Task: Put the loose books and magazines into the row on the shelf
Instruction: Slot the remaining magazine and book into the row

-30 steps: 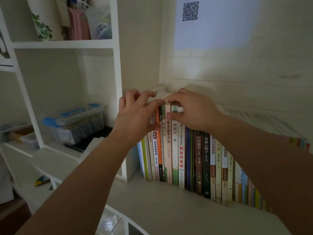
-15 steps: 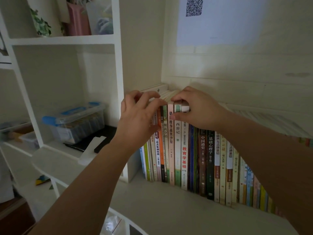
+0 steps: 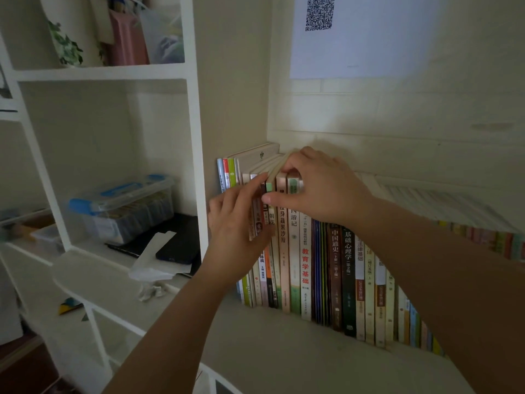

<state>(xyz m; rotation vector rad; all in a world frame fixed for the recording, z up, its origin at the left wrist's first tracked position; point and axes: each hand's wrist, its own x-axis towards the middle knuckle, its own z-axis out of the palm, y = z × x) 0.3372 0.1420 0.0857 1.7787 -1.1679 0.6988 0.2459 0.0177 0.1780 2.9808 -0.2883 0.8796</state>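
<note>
A long row of upright books [image 3: 335,268] stands on the white shelf [image 3: 287,354], running from the cabinet side panel off to the right. My left hand [image 3: 237,237] is at the row's left end, with its fingers closed round a thin book with a reddish spine [image 3: 257,220] that sticks slightly out of the row. My right hand [image 3: 321,189] reaches over the tops of the neighbouring books. It pinches a green-topped book [image 3: 270,185], thumb on the spine and fingers behind the top edge. My forearms hide parts of the row.
Left of the side panel [image 3: 199,166], a cubby holds a clear box with a blue lid [image 3: 122,206], a dark flat device [image 3: 177,245] and crumpled white paper [image 3: 159,260]. A sheet with a QR code [image 3: 341,35] hangs on the wall above.
My left hand has slid down from the book tops onto the spines and closed on the thin reddish book. My right hand stays on the tops. The view has shifted slightly.
</note>
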